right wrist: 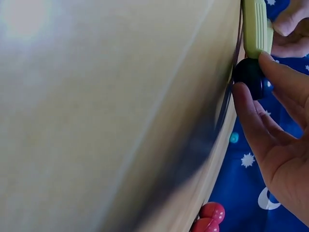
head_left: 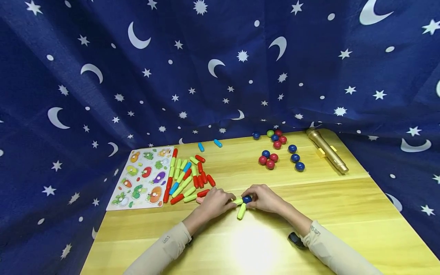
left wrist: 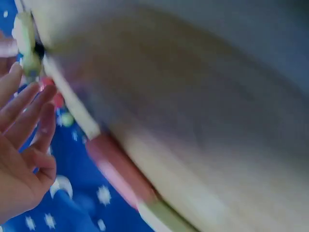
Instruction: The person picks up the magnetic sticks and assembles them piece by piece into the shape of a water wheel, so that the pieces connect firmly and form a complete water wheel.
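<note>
At the middle of the table my right hand (head_left: 264, 198) pinches a dark blue ball (head_left: 247, 199) between thumb and fingertips. My left hand (head_left: 214, 202) has its fingertips on the outer end of a yellow-green stick (head_left: 238, 201), whose inner end meets the ball. A second yellow-green stick (head_left: 241, 211) slants from the ball towards the near edge. The right wrist view shows the blue ball (right wrist: 249, 77) against the end of a ribbed yellow-green stick (right wrist: 255, 29). Blurred yellow-green sticks (left wrist: 25, 34) appear by the fingertips in the left wrist view.
Left lies a vegetable puzzle board (head_left: 117, 194). Beside it are many red, yellow-green and blue sticks (head_left: 185, 183), with a pink stick (head_left: 199, 199) by my left hand. Red balls (head_left: 270, 164) and blue balls (head_left: 300, 166) stand behind my right hand. A gold tube (head_left: 328, 151) lies far right.
</note>
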The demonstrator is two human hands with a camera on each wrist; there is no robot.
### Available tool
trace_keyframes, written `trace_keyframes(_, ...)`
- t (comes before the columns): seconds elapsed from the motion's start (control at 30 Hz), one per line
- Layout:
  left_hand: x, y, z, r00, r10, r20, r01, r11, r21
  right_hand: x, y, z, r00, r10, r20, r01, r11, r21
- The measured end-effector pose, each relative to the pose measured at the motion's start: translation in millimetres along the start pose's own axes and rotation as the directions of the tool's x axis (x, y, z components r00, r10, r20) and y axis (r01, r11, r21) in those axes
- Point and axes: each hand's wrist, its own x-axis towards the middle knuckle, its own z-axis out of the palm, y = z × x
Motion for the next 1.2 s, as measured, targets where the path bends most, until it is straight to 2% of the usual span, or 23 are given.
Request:
trace_keyframes(0.07,-4.5,-6.6,-6.3,0.999,-0.043,0.003,0.043,0.998,-0.04,-1.4,1.2,-1.0,1.0,0.002,0.0,-0.002,1.0,0.008)
trace_keyframes(0.17,-17.8,-30.0,-23.9,0.989,-0.147,-0.009,0.146,0.987,-0.07,-2.4,3.0,-1.8,1.0,0.002,-0.004,-0.002,1.0,0.009)
trace_keyframes(0.27,-34.5,-57.2,-40.1,0.962,-0.271,-0.027,0.27,0.961,-0.055,-3.1,3.7,-2.7,1.0,-0.001,-0.002,0.001,1.0,0.006)
trace_keyframes(0.33,-43.5,-69.3,-45.1,0.943,-0.332,-0.018,0.331,0.942,-0.046,-4.2,3.4,-3.8,1.0,0.001,-0.001,-0.001,1.0,0.007)
trace_keyframes(0.37,-46.3,-73.7,-44.4,0.941,-0.34,-0.005,0.339,0.94,-0.04,-4.9,3.5,-4.6,1.0,0.003,-0.002,-0.003,1.0,0.007)
trace_keyframes(0.43,-49.1,-78.8,-39.9,0.943,-0.333,0.031,0.334,0.942,-0.041,-6.1,4.3,-5.9,1.0,0.01,-0.007,-0.009,1.0,0.003)
trace_keyframes(0.53,-49.7,-80.8,-27.8,0.959,-0.274,0.074,0.276,0.961,-0.026,-7.7,6.1,-6.8,1.0,0.017,-0.012,-0.017,1.0,-0.001)
trace_keyframes(0.63,-49.4,-78.7,-17.6,0.964,-0.252,0.086,0.255,0.966,-0.027,-9.0,7.1,-5.7,1.0,0.017,-0.007,-0.017,1.0,0.001)
trace_keyframes(0.8,-50.7,-75.3,-8.2,0.971,-0.238,0.027,0.238,0.971,0.005,-10.4,6.8,-2.9,1.0,0.009,-0.005,-0.009,1.0,0.018)
trace_keyframes(0.9,-54.0,-75.5,-6.1,0.978,-0.206,-0.02,0.206,0.977,0.046,-10.6,5.3,-1.7,1.0,0.005,0.002,-0.005,1.0,0.022)
trace_keyframes(1.0,-56.9,-76.9,-6.7,0.978,-0.201,-0.052,0.203,0.977,0.056,-10.2,3.9,-1.4,1.0,0.001,0.005,-0.001,1.0,0.014)
trace_keyframes(1.1,-54.0,-74.3,-12.3,0.967,-0.244,-0.071,0.245,0.97,0.001,-9.8,2.7,-2.5,1.0,-0.001,0.001,0.001,1.0,0.001)
trace_keyframes(1.2,-41.7,-61.8,-20.9,0.956,-0.289,-0.049,0.282,0.952,-0.123,-9.4,2.1,-3.7,1.0,-0.003,-0.005,0.003,1.0,-0.004)
